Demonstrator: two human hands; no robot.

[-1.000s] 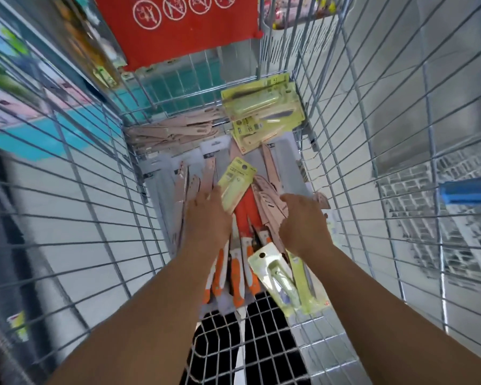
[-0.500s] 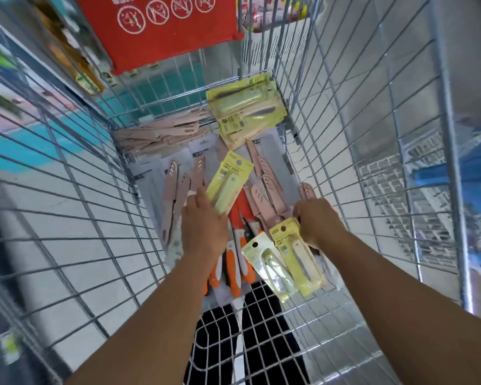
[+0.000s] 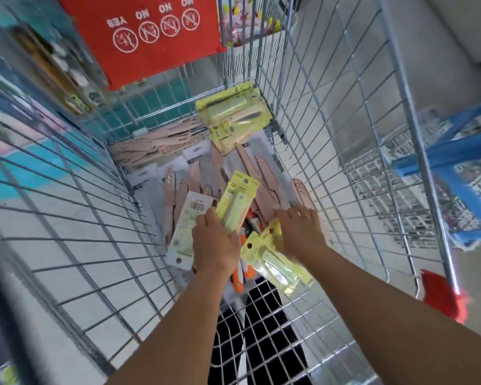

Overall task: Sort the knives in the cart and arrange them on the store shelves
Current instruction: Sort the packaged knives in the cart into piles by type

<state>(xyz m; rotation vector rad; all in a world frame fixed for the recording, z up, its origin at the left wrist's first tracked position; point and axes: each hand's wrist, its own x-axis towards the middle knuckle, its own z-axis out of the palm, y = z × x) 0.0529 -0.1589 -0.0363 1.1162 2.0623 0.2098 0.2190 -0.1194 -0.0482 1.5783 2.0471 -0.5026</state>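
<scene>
Wire cart (image 3: pixel 303 112) viewed from above, both forearms reaching down into its basket. Left hand (image 3: pixel 215 244), near the centre of the view, grips two carded packs at once: a yellow fruit-knife pack (image 3: pixel 238 197) rising toward 12 o'clock from between thumb and fingers, and a white-backed pack (image 3: pixel 188 229) with a barcode label, lying at the hand's 9 o'clock side. Right hand (image 3: pixel 300 232), at 3 o'clock of the left hand, lies palm-down with fingers spread and fairly straight, resting over the pile; whether it pinches anything underneath cannot be told. Just below it, toward 6 o'clock, lie two more yellow packs (image 3: pixel 272 259), overlapping, touching the wrist area. Orange-handled knives (image 3: pixel 239 279) show between the two hands, partly covered. Pink sheathed knives (image 3: pixel 257 173) fan out across the basket floor toward 12 o'clock, with a further bundle of pink knives (image 3: pixel 150 145) stacked against the far left corner at 11 o'clock. A stack of yellow packs (image 3: pixel 233 115) leans in the far right corner at 12 o'clock. Red seat flap (image 3: pixel 139 40) printed with YES/NO pictograms hangs at the far end. Blue shelving (image 3: pixel 456 151) is visible through the mesh at 3 o'clock, blurred.
</scene>
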